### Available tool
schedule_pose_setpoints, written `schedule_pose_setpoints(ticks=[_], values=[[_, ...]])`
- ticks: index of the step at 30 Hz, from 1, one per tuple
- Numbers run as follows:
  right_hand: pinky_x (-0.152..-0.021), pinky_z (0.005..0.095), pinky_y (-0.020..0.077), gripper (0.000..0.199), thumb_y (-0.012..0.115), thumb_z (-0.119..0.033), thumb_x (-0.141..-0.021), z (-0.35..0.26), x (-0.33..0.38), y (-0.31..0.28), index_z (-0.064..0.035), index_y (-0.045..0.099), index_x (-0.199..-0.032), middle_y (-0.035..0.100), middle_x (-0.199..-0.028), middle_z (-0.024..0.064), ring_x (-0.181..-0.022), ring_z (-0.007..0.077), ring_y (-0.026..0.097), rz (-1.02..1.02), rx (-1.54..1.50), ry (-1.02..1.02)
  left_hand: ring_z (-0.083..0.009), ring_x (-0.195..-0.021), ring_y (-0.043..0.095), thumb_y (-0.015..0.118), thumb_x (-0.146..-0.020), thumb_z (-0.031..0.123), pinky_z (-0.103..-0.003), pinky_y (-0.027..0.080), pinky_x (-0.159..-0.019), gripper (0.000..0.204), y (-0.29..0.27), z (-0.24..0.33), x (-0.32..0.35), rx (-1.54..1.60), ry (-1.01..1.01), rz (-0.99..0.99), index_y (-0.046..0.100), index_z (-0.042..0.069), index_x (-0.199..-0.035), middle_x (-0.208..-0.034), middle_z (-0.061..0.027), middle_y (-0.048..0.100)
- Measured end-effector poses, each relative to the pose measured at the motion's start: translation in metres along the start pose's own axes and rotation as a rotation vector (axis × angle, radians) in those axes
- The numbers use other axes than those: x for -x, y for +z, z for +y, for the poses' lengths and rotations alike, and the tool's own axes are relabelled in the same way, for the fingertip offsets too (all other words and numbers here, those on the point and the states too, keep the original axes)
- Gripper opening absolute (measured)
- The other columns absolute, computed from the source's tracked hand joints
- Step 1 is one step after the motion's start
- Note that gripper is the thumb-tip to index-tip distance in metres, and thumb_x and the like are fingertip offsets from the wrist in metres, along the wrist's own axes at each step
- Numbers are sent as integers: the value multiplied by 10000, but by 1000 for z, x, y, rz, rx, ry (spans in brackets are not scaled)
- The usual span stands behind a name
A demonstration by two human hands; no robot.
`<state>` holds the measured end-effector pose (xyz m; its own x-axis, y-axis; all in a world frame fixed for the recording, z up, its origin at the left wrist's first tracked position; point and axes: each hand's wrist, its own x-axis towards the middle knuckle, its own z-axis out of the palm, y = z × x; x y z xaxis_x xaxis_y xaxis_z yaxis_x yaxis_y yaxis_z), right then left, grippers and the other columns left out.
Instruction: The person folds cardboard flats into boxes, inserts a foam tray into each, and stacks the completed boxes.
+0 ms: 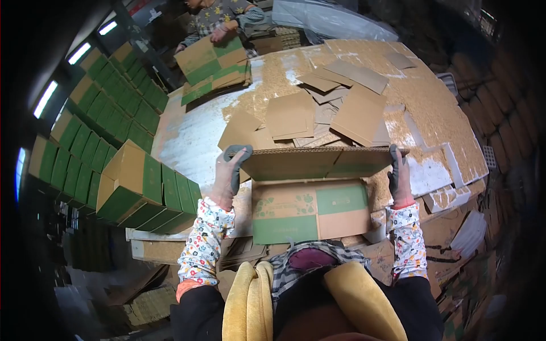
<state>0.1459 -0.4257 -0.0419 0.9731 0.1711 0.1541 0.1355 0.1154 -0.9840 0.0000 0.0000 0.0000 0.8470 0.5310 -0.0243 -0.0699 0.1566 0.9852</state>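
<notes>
My left hand (229,173) and my right hand (400,175), both in grey-palmed gloves, grip the two ends of a folded cardboard carton (318,163). It stands on edge across the table in front of me, brown with some green on the side toward me. Between it and my body lies another flat carton (287,210), printed in green and brown blocks. Just beyond the held carton, loose brown cardboard sheets (291,115) are scattered in an overlapping heap.
Across the worn table (187,133), a person (219,25) handles a stack of flat green-and-brown cartons (213,62). Rows of set-up green boxes (91,156) fill the left side, with one open box (128,179) close by. Clear plastic sheeting (333,20) lies at the back.
</notes>
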Motion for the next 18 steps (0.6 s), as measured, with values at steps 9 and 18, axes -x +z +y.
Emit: schedule_pose_setpoints(ticks=[9, 18], values=[[-968, 323, 435, 592, 710, -262, -837, -5, -27, 64, 68, 450, -1255, 560, -1200, 152, -1105, 206, 545, -32, -293, 130, -340, -970, 621, 490, -901, 516, -456, 389, -974, 495, 89, 25, 49, -1498, 533, -704, 690, 65, -936, -885, -175, 659], [-808, 351, 505, 653, 807, -315, -741, 82, -76, 28, 43, 551, -1225, 641, -1088, 139, -980, 235, 622, -397, 616, 80, -423, -1374, 274, 570, -803, 682, -530, 256, -1113, 1023, 83, -8, 64, -1341, 217, -685, 208, -12, -1462, -1474, -313, 247]])
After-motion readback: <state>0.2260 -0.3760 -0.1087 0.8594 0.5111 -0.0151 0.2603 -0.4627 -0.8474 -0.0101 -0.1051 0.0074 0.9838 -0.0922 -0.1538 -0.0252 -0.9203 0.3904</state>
